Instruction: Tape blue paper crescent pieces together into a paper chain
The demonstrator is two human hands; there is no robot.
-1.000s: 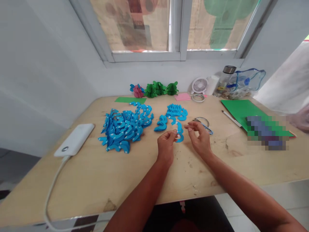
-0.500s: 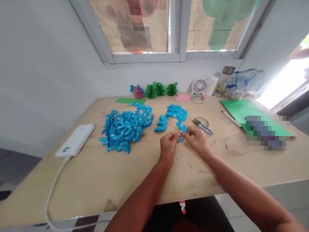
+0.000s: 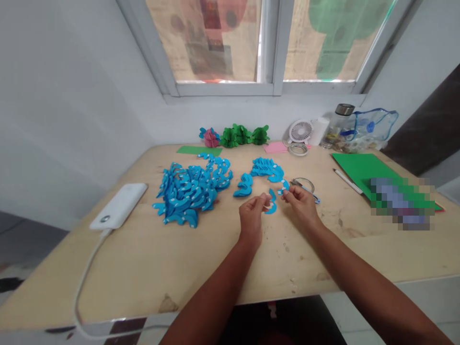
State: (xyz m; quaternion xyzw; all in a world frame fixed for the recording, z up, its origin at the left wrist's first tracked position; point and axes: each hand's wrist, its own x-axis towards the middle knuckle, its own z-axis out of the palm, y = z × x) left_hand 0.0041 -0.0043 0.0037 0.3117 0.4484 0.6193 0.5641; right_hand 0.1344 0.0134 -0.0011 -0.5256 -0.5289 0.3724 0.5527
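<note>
My left hand (image 3: 252,216) is closed in a pinch on a curved, scalloped blue paper cutout (image 3: 272,207) just above the wooden table. My right hand (image 3: 304,207) pinches a second blue paper cutout (image 3: 285,185) with small white squares on it. A narrow gap separates the two cutouts. Just beyond the hands lie a small stack of blue cutouts (image 3: 245,186) and a fanned row of blue cutouts (image 3: 265,167). Further left is a big heap of blue cutouts (image 3: 192,189), many marked with white squares. Fingertips hide parts of the held pieces.
A blue-handled cutter (image 3: 316,198) and a tape ring (image 3: 305,181) lie right of my right hand. Green paper (image 3: 362,167) and a pen (image 3: 347,180) are further right. A white power bank (image 3: 120,203) stands left. Paper ornaments (image 3: 240,135), a fan (image 3: 301,130) and a bottle (image 3: 336,125) line the wall.
My hands have moved apart a little, each with a blue cutout. Between them a gap has opened where the pieces were together. The camera view has shifted slightly.
</note>
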